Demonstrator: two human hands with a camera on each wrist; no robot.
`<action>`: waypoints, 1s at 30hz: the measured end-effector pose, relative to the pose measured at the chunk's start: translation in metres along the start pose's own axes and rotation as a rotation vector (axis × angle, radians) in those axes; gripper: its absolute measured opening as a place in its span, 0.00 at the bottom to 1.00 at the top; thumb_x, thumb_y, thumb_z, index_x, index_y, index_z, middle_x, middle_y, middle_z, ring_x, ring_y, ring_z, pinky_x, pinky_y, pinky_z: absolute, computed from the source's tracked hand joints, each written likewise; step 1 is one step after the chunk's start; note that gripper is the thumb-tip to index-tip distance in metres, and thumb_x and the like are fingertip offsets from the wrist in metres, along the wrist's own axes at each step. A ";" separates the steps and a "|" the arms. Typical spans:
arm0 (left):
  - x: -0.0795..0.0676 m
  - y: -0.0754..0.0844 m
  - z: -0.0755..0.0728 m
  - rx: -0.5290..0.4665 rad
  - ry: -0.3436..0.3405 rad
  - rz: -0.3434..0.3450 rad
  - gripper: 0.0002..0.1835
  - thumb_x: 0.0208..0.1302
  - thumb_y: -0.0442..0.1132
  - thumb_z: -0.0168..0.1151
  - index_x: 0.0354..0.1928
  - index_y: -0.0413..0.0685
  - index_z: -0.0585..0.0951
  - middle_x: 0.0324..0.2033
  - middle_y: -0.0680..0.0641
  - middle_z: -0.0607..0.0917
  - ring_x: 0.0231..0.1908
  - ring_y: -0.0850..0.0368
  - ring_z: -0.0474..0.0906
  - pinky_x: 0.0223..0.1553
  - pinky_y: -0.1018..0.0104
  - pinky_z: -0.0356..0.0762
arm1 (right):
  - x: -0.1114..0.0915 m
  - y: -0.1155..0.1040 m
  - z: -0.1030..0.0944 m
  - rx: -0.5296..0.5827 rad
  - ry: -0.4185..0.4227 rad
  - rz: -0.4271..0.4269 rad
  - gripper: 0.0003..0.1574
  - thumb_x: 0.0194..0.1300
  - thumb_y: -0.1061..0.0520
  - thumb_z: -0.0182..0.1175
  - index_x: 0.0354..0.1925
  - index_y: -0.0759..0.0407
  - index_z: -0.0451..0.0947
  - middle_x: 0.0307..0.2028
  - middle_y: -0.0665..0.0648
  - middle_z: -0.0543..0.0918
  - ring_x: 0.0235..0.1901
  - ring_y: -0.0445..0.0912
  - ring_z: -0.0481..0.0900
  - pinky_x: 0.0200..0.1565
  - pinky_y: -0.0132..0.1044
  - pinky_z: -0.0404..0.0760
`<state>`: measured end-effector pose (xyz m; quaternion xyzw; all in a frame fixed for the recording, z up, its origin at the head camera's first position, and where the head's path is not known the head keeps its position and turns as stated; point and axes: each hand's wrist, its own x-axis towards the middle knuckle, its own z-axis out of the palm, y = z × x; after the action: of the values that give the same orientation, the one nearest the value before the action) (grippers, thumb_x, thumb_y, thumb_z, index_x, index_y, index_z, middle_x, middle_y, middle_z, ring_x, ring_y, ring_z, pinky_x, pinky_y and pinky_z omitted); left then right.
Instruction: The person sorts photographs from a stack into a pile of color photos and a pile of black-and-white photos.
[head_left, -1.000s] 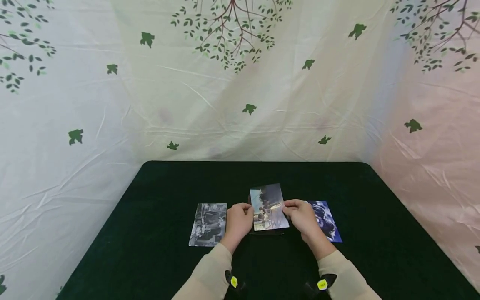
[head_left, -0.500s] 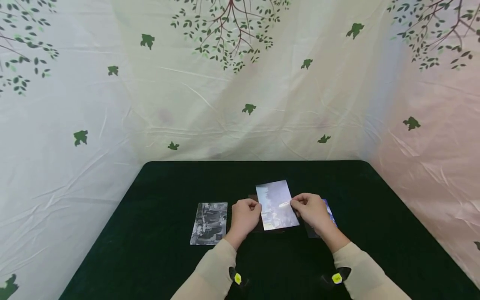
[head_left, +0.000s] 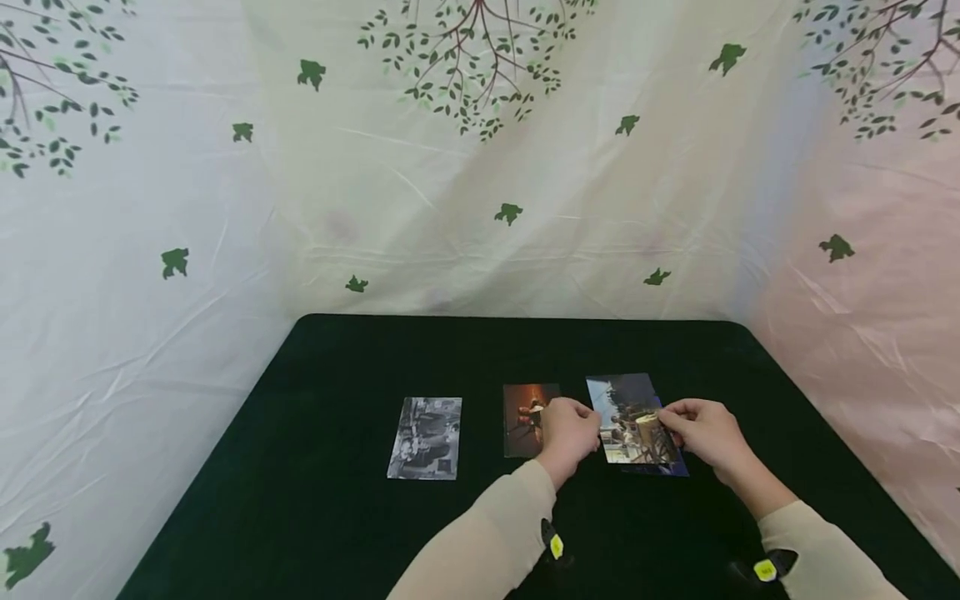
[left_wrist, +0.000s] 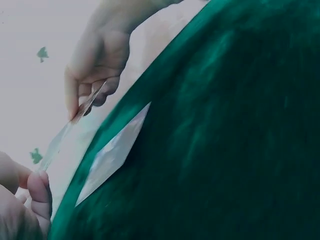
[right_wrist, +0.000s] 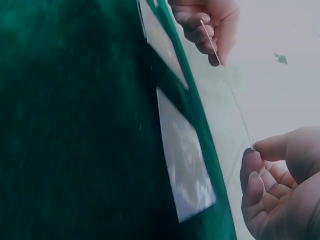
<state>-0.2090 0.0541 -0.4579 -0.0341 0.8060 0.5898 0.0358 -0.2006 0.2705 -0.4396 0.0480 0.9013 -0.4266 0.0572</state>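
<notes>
A glossy photo print of figures under a blue sky is held between both hands. My left hand pinches its left edge between thumb and fingers; my right hand pinches the right edge. In the right wrist view the print appears nearly edge-on, raised over the table. Beneath it a blue photo print lies mostly hidden, with its lower and right margins showing. Left of that, a dark orange-brown photo print lies on the cloth, partly covered by my left hand.
A black-and-white photo print lies flat at the left. All rest on a dark green cloth-covered table. Behind stands a pale fabric backdrop with leaf patterns. Both wrists carry small black devices with yellow tags.
Both hands have carried the held print rightward from the middle spot to over the blue print. The orange-brown print in the middle is now uncovered.
</notes>
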 end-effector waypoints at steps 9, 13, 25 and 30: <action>0.002 -0.005 0.038 0.127 0.081 0.046 0.13 0.59 0.37 0.64 0.17 0.53 0.84 0.13 0.58 0.77 0.16 0.64 0.70 0.20 0.65 0.69 | 0.005 0.027 -0.015 -0.053 -0.008 0.057 0.28 0.69 0.42 0.56 0.48 0.65 0.78 0.33 0.55 0.82 0.32 0.48 0.78 0.32 0.40 0.77; 0.002 -0.009 0.047 0.193 0.066 0.095 0.20 0.59 0.35 0.64 0.09 0.53 0.80 0.09 0.59 0.73 0.13 0.64 0.64 0.16 0.66 0.62 | 0.008 0.036 -0.013 -0.088 0.001 0.069 0.26 0.68 0.43 0.57 0.46 0.65 0.80 0.32 0.55 0.81 0.30 0.47 0.78 0.29 0.39 0.76; 0.006 -0.009 0.051 0.339 0.071 0.104 0.27 0.54 0.30 0.62 0.05 0.52 0.60 0.06 0.58 0.53 0.10 0.61 0.54 0.13 0.65 0.55 | 0.019 0.045 -0.003 -0.125 0.039 0.053 0.21 0.66 0.46 0.60 0.42 0.64 0.82 0.35 0.58 0.81 0.30 0.46 0.78 0.28 0.39 0.75; 0.007 -0.012 0.054 0.339 0.060 0.080 0.28 0.54 0.30 0.63 0.05 0.52 0.60 0.05 0.57 0.54 0.08 0.61 0.54 0.12 0.65 0.54 | 0.019 0.047 0.002 -0.141 0.052 0.065 0.20 0.66 0.46 0.60 0.41 0.63 0.83 0.33 0.57 0.80 0.29 0.47 0.77 0.28 0.39 0.73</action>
<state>-0.2136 0.1017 -0.4859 -0.0129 0.8953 0.4453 -0.0065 -0.2126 0.2995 -0.4794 0.0841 0.9283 -0.3586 0.0505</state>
